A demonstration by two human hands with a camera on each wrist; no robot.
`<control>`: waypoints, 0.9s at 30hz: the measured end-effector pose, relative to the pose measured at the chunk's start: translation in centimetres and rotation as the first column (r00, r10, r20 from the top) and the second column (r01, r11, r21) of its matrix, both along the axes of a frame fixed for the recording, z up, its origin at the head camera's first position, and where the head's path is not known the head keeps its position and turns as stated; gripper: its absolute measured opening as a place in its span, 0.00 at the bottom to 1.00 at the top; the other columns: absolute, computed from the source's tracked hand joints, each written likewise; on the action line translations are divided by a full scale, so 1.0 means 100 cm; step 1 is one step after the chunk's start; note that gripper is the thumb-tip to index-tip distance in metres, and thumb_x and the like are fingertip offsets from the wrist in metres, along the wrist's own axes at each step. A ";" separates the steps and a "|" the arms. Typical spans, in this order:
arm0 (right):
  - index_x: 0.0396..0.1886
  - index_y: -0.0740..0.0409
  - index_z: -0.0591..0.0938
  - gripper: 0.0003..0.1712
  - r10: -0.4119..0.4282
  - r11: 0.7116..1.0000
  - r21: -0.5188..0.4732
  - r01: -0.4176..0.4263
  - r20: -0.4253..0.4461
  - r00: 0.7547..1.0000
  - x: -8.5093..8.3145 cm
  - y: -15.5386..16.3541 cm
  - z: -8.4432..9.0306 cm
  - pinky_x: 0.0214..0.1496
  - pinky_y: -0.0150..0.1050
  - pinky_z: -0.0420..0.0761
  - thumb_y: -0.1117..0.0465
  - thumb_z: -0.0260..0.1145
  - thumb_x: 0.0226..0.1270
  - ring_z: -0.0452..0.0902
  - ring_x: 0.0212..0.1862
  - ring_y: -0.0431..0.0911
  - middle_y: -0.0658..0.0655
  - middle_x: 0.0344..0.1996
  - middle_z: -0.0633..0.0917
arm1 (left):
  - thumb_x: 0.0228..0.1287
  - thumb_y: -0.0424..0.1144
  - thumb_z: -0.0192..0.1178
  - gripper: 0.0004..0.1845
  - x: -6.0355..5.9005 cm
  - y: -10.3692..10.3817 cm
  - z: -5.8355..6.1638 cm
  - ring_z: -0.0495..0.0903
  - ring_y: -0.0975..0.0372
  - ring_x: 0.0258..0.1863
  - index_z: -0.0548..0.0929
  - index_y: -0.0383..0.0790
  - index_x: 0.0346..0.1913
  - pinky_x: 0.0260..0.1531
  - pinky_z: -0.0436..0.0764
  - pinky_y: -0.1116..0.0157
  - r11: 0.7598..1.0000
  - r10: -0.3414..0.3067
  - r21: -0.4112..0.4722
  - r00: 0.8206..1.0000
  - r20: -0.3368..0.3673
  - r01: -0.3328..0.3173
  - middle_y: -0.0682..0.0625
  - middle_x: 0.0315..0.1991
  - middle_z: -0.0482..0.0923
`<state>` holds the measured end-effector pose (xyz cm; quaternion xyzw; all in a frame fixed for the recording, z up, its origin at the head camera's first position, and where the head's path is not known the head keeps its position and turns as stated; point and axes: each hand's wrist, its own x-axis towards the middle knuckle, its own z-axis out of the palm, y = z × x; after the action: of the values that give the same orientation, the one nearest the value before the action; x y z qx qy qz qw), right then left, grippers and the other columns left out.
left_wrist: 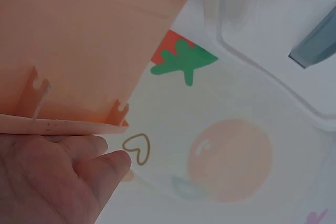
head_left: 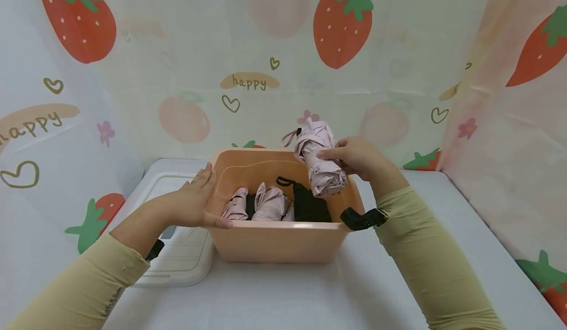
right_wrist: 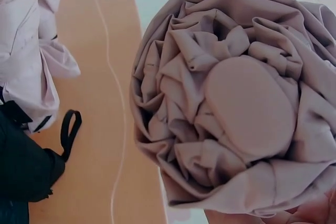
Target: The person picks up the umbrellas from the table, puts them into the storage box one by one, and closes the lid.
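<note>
My right hand [head_left: 361, 157] grips a folded pink umbrella [head_left: 322, 155] above the right side of an orange bin [head_left: 279, 241]. The umbrella is tilted, its wrist strap at the upper left; its bunched cloth and oval handle end [right_wrist: 251, 107] fill much of the right wrist view. My left hand [head_left: 192, 202] rests against the bin's left rim with fingers straight and thumb along the front rim. Inside the bin lie more folded pink umbrellas [head_left: 270, 203] and a black folded umbrella [head_left: 309, 203] with a loop strap. The front wall hides their lower parts.
A white lid [head_left: 188, 266] with grey-blue latches [left_wrist: 317, 38] lies flat on the white table [head_left: 283, 300], left of the bin and partly beneath my left arm. Strawberry-printed cloth [head_left: 186, 69] walls in the table at the back and both sides.
</note>
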<state>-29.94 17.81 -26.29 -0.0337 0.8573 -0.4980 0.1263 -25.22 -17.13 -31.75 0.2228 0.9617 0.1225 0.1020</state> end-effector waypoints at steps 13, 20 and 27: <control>0.22 0.61 0.71 0.19 0.026 1.000 0.002 -0.026 0.045 0.999 -0.003 -0.012 -0.007 0.22 0.32 0.71 0.52 0.66 0.58 0.65 0.18 0.40 0.49 0.13 0.66 | 0.36 0.77 0.56 0.73 0.000 0.000 0.002 0.31 0.43 0.69 0.34 0.23 0.68 0.63 0.46 0.42 1.000 0.000 -0.002 1.000 0.002 0.000 0.32 0.69 0.25; 0.31 0.64 0.72 0.22 0.019 1.000 -0.016 -0.017 0.082 0.996 -0.004 -0.013 -0.006 0.29 0.35 0.78 0.47 0.62 0.61 0.71 0.21 0.42 0.53 0.18 0.72 | 0.36 0.77 0.57 0.73 0.001 0.001 0.002 0.31 0.43 0.69 0.33 0.23 0.68 0.63 0.45 0.42 1.000 0.006 0.002 1.000 0.009 -0.006 0.32 0.69 0.26; 0.58 0.73 0.67 0.49 0.053 0.994 -0.102 -0.040 0.122 0.991 -0.006 -0.005 -0.004 0.45 0.47 0.80 0.30 0.43 0.62 0.82 0.39 0.54 0.70 0.45 0.79 | 0.35 0.77 0.57 0.74 0.001 0.002 0.003 0.31 0.43 0.69 0.34 0.23 0.67 0.63 0.45 0.42 1.000 0.007 -0.006 1.000 0.010 -0.006 0.31 0.69 0.26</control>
<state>-30.51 17.33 -26.69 -0.0288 0.8209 -0.5381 0.1893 -25.08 -16.97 -31.48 0.2187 0.9623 0.1210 0.1073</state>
